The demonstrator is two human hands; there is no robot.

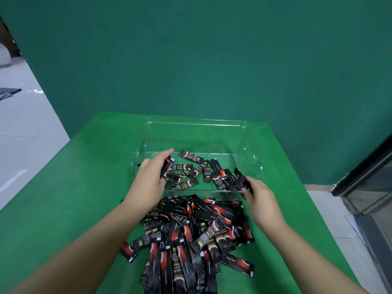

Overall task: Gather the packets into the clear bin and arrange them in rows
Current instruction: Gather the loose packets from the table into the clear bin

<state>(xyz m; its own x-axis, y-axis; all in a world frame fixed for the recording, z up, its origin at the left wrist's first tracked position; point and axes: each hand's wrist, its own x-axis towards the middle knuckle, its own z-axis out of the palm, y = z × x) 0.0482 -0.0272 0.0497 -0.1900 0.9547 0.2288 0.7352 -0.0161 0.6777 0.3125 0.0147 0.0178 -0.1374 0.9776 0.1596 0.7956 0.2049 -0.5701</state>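
Packets, slim black-and-red stick sachets, lie heaped on a green table just in front of a clear plastic bin. About a dozen more sachets lie scattered, pointing every way, across the bin's near half; its far half shows only bare floor. Left hand reaches over the bin's left wall, gripping a sachet. Right hand, at the bin's near right corner, pinches another sachet.
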